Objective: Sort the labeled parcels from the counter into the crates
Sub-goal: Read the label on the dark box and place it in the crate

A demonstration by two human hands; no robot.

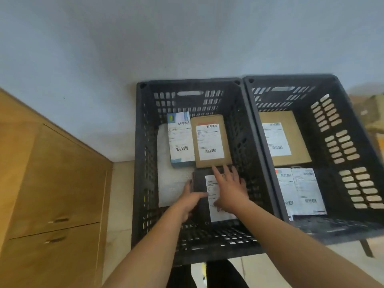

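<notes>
In the head view, two black slotted crates stand side by side against a pale wall, and both hands reach down into the left crate point(187, 82). A dark parcel point(199, 181) lies flat on its floor near the front, most of it covered by the hands, its white label point(214, 206) only partly showing. The right hand point(230, 190) lies on that label with its fingers straight and spread, holding nothing. The left hand point(190, 199) is at the parcel's left edge, thumb across the top; motion blur makes it impossible to tell whether its fingers curl under the edge (so its grip cannot be judged). Behind the parcel sit a blue and white box point(180, 140) and a brown box point(209, 141), touching each other, with a white padded bag point(168, 183) partly hidden beneath them. In the right crate point(291, 77) lie a flat brown parcel point(297, 129) and, nearer, two white parcels point(307, 190) overlapping; the label print is too small to read. A wooden cabinet point(52, 194) is cut off at the left.
</notes>
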